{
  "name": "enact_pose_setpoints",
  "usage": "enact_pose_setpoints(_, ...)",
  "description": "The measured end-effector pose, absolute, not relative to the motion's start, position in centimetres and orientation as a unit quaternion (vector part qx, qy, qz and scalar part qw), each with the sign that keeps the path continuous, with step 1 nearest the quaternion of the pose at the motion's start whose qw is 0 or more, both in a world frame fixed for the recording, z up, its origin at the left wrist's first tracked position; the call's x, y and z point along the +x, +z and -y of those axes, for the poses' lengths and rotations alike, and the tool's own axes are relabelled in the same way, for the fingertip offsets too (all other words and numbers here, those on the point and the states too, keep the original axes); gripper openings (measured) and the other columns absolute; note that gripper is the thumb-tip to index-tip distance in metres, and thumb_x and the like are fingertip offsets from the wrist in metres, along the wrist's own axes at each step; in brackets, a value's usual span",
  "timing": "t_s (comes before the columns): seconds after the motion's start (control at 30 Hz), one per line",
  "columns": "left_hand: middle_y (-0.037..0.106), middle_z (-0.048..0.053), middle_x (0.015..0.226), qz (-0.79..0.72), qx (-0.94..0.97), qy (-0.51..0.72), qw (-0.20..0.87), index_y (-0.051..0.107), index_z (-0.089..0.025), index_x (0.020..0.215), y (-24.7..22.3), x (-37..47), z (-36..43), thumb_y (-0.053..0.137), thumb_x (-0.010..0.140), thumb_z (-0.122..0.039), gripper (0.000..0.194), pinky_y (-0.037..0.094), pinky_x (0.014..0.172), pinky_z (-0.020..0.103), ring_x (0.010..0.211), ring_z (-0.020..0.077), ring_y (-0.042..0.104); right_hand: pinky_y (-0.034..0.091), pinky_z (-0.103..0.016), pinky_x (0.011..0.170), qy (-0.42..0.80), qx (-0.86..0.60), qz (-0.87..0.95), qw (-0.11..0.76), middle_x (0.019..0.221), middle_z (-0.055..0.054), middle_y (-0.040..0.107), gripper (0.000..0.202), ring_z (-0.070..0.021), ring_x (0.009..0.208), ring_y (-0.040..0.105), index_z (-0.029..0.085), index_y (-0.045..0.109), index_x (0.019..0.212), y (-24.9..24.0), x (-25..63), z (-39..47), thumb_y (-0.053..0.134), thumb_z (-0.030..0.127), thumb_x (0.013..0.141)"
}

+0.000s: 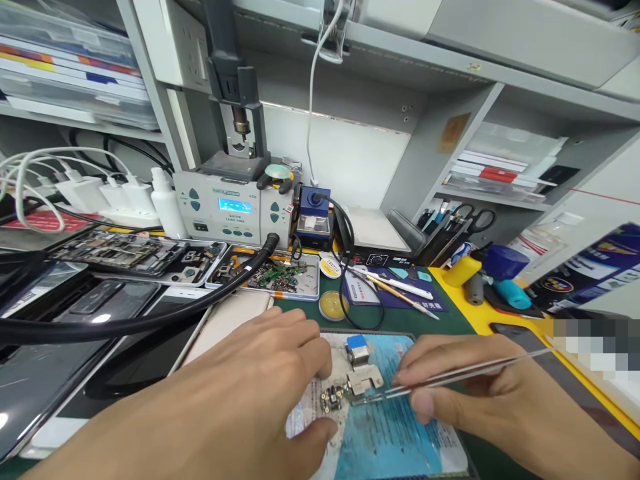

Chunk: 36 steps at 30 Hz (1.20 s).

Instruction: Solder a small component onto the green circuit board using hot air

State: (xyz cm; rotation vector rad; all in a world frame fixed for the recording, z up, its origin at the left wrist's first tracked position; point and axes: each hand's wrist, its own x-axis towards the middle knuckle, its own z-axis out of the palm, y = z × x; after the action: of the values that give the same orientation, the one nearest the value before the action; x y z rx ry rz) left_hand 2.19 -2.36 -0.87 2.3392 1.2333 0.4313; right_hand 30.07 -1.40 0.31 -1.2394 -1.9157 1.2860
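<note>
My right hand (460, 393) pinches a pair of metal tweezers (445, 378), their tips pointing left at the lower edge of a small silver electronic part (364, 379). My left hand (270, 373) is at the left of that part, thumb and curled fingers apart with nothing visible between them. Beside the left thumb lies a small dark circuit piece (331, 399), adjoining the silver part. A blue-topped connector (357, 349) sits just above. All of these rest on a blue and white work pad (400, 440).
Behind the pad stand a round tin (334, 305), a tray of small parts (295, 277) and a hot-air station (235, 207). A thick black hose (150, 328) crosses phones at left. Brushes (400, 287) and a yellow bottle (463, 271) lie at the back right.
</note>
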Motion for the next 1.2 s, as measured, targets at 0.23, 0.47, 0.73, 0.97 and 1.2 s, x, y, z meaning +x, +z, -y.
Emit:
enact_pose_setpoints(0.23,0.061,-0.006,0.095,-0.422,0.865,0.146,0.229,0.057,-0.031,0.088,-0.93,2.22,2.18,0.064,0.085,-0.023,0.010,0.038,0.078,0.034,0.097,0.0197,0.056,0.052,-0.022,0.068,0.477,-0.457,0.707,0.252,0.093,0.000,0.078,0.009,-0.0168,0.081,0.069,0.033,0.085,0.092,0.23,30.30,1.50,0.081,0.029,0.085)
enact_pose_setpoints(0.47,0.061,-0.005,0.099,-0.413,0.871,0.132,0.230,0.056,-0.030,0.088,-1.03,2.33,2.15,0.061,0.087,-0.023,0.009,0.037,0.081,0.035,0.104,0.0203,0.053,0.053,-0.021,0.069,0.472,-0.467,0.702,0.259,0.094,0.000,0.078,0.014,-0.0174,0.083,0.070,0.033,0.085,0.092,0.27,30.23,1.39,0.084,0.024,0.082)
enact_pose_setpoints(0.73,0.061,-0.005,0.101,-0.418,0.870,0.137,0.221,0.057,-0.031,0.091,-1.38,2.35,2.14,0.061,0.087,-0.024,0.009,0.037,0.084,0.036,0.104,0.0206,0.053,0.054,-0.021,0.067,0.461,-0.463,0.712,0.259,0.092,0.000,0.078,0.011,-0.0172,0.080,0.071,0.033,0.085,0.090,0.41,30.24,1.46,0.083,0.025,0.082)
enact_pose_setpoints(0.97,0.061,-0.005,0.103,-0.414,0.875,0.142,0.205,0.057,-0.031,0.092,-1.58,2.35,2.14,0.061,0.088,-0.025,0.009,0.037,0.084,0.036,0.107,0.0210,0.053,0.055,-0.019,0.070,0.443,-0.462,0.726,0.251,0.094,0.001,0.079,0.009,-0.0160,0.083,0.072,0.034,0.085,0.091,0.50,30.32,1.50,0.082,0.028,0.085)
enact_pose_setpoints(1.2,0.061,-0.005,0.097,-0.417,0.872,0.137,0.215,0.057,-0.029,0.087,-1.33,2.39,2.28,0.061,0.087,-0.024,0.007,0.038,0.082,0.035,0.101,0.0204,0.054,0.055,-0.016,0.071,0.428,-0.457,0.735,0.260,0.093,0.002,0.079,0.011,-0.0152,0.083,0.073,0.034,0.085,0.089,0.73,30.10,1.50,0.083,0.025,0.082)
